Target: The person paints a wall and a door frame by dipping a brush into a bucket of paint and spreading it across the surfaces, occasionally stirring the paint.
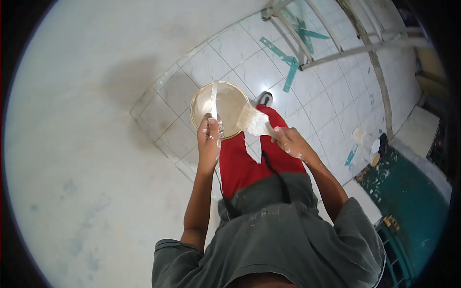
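My left hand [209, 132] is closed at the near side of a round, pale bucket [195, 113], gripping a flat white strip [214, 98] that runs across its mouth to the far rim. White paint specks mark the fingers. In my right hand [289, 140] is a wide paintbrush [256, 123], its handle between my fingers and its head coated white. The bristle tips point left and overlap the bucket's right rim in this view.
A pale wall [96, 144] fills the left side, meeting white floor tiles [206, 62]. Green tape strips [289, 72] lie near a metal frame [326, 57] at upper right. Small containers [370, 144] stand at right, by a green paint-flecked surface [398, 187].
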Demonstrator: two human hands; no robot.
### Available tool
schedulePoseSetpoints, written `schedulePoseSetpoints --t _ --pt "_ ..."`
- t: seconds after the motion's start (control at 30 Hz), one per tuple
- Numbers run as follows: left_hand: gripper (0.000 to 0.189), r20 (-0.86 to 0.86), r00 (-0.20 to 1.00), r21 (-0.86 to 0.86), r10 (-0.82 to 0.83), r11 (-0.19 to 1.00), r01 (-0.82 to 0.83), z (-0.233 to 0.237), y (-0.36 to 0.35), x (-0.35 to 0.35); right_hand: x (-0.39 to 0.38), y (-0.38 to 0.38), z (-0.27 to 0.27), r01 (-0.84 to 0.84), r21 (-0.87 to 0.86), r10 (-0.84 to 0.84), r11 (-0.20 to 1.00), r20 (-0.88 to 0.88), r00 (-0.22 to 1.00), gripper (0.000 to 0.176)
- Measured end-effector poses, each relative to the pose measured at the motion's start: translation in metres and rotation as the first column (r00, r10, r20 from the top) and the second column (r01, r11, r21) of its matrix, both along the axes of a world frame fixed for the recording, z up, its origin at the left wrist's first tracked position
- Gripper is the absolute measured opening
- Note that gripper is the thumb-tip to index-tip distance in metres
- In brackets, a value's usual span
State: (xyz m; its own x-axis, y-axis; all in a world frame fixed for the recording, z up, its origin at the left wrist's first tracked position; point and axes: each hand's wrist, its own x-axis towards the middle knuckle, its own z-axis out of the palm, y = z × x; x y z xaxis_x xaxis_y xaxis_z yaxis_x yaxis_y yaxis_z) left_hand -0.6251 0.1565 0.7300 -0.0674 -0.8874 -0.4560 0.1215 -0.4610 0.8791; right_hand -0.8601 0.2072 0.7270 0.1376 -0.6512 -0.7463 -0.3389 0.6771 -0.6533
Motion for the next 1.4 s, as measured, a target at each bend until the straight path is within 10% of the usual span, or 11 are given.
schedulePoseSetpoints --t 0.2,0.3,0.7,0.97,1.4 --pt "0.024 0.235 0.970 -0.087 -0.063 0.993 0.085 0.055 0.046 -0.087 -0.068 0.032 0.054 -0.100 -0.213 0.090 0.972 -0.054 0.994 0.043" --pt "0.023 0.218 0.974 -0.129 0.062 0.991 -0.034 0.076 0.085 -0.158 -0.132 0.073 0.088 0.049 -0.264 -0.031 0.963 0.073 0.997 0.037" --pt "0.026 0.125 0.916 -0.214 -0.381 0.891 0.400 0.116 0.098 -0.448 -0.401 0.190 0.109 0.476 -0.272 -0.459 0.836 0.127 0.879 0.038" --pt "0.029 0.164 0.618 -0.257 -0.769 0.572 0.779 0.134 0.083 -0.653 -0.528 0.218 0.110 0.857 -0.140 -0.823 0.496 0.240 0.515 0.040" --pt "0.027 0.004 0.238 -0.295 -0.971 0.226 0.928 0.132 0.072 -1.066 -0.821 0.248 0.150 0.981 -0.175 -0.982 -0.082 0.181 -0.050 0.046"
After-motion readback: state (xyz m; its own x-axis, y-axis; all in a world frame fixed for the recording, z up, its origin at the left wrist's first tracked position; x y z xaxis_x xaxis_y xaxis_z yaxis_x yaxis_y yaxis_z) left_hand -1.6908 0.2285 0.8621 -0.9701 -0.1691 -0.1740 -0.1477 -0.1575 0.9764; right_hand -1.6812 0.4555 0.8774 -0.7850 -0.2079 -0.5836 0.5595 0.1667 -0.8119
